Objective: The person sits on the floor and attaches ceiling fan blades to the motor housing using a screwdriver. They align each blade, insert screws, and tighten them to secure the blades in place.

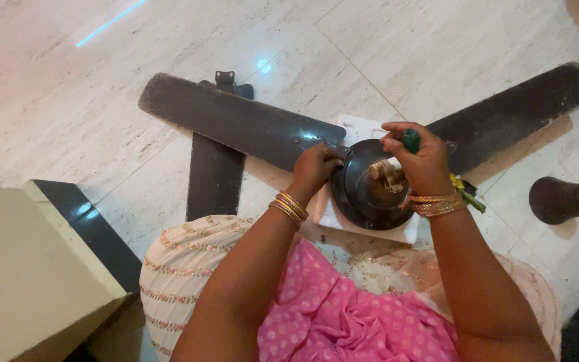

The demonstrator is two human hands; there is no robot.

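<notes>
A dark ceiling fan lies on the marble floor, its round black motor housing resting on a white block. One blade reaches left, another blade reaches right. My left hand presses its fingertips on the left rim of the housing, where the blade joins. My right hand is closed around a green-handled screwdriver, held upright over the housing's right side. The short shaft and wires stick up at the hub.
A loose third blade with a metal bracket lies under the left blade. A dark bell-shaped cover lies at the right. A cream box with a dark edge stands at lower left. Small green and yellow pieces sit beside my right wrist.
</notes>
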